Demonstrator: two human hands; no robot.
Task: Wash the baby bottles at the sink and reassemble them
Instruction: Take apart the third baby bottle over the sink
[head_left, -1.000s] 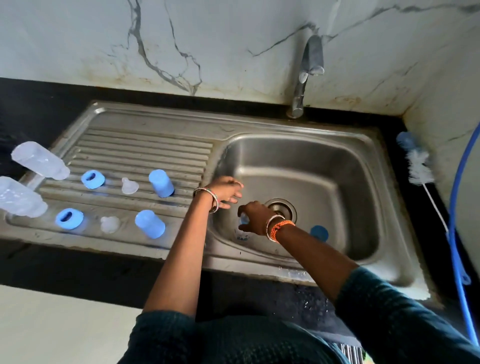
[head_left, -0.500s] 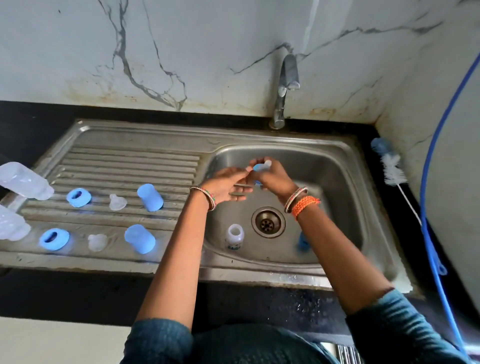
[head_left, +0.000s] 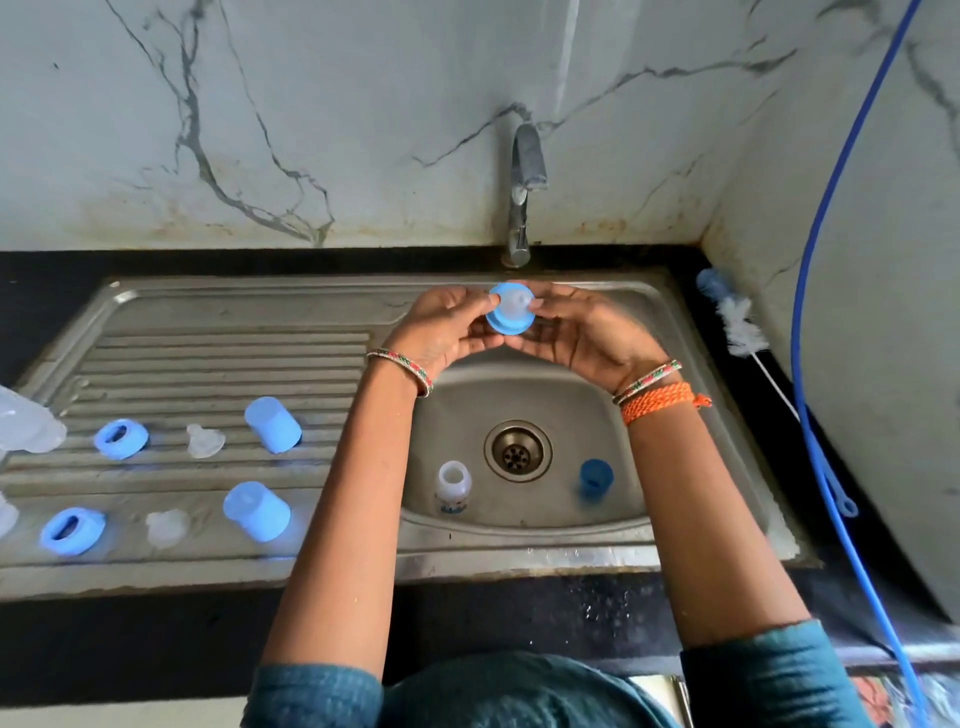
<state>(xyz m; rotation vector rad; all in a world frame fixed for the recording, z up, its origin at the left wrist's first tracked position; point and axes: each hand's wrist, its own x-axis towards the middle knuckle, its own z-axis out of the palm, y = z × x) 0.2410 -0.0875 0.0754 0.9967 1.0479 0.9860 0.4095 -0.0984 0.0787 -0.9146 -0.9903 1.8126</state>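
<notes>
Lifted within the last second from the basin floor up to 12 o'clock under the tap (head_left: 525, 176): left hand (head_left: 444, 332), then blue collar ring (head_left: 510, 315) with clear teat seated, then right hand (head_left: 587, 338), fingers of both pinching its rim. Probably teat separation or rinsing next. Small bottle (head_left: 454, 486) upright at 6 o'clock in sink (head_left: 691, 441), blue cap (head_left: 595, 475) at 5.

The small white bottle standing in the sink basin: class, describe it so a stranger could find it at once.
Start at the steel sink and find the round drain in its basin. Just left of the drain stands the small white bottle, upright and uncapped. Its neighbour right of the drain is a blue cap; only this is white.
</notes>
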